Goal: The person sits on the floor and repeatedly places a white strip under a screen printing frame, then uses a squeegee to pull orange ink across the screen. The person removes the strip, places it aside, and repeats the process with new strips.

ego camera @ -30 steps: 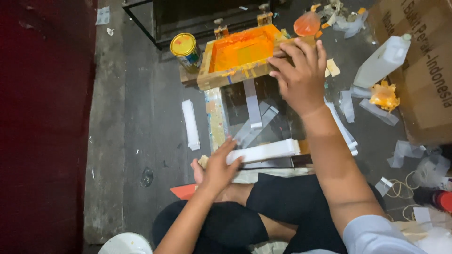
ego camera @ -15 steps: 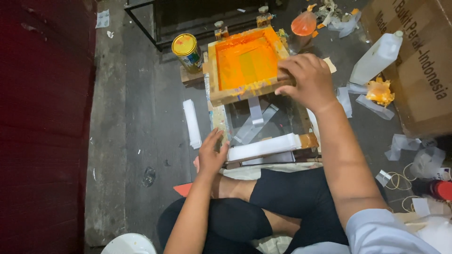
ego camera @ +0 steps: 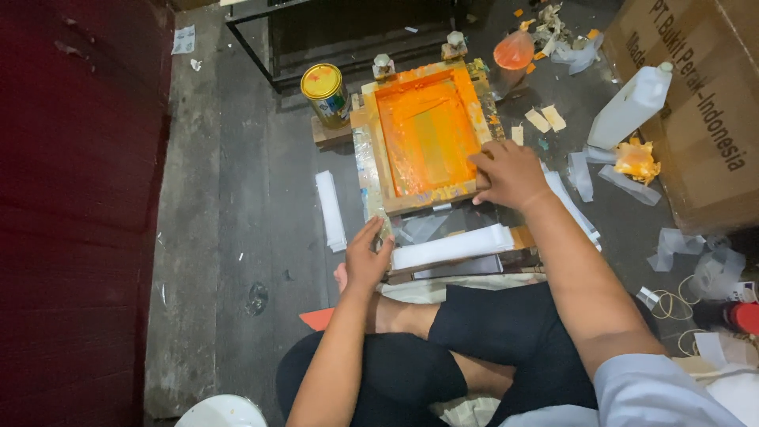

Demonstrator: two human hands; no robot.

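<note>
A wooden printing frame (ego camera: 378, 150) with an orange-inked screen (ego camera: 427, 130) lies nearly flat on the floor in front of me. My right hand (ego camera: 510, 172) grips the frame's near right corner. My left hand (ego camera: 365, 257) rests with fingers apart on the left end of a white stack of strips (ego camera: 455, 245) just below the frame. Clear film sheets (ego camera: 423, 225) lie under the frame's near edge. My crossed legs in dark shorts fill the bottom of the view.
A yellow-lidded paint can (ego camera: 325, 91) stands left of the frame. A white plastic jug (ego camera: 630, 107) and a cardboard box (ego camera: 696, 119) are at right. A white strip bundle (ego camera: 330, 209) lies on the floor at left. A dark red wall (ego camera: 79, 198) bounds the left side.
The frame has swung down from raised to nearly flat, guided by my right hand. My left hand has shifted onto the end of the white stack.
</note>
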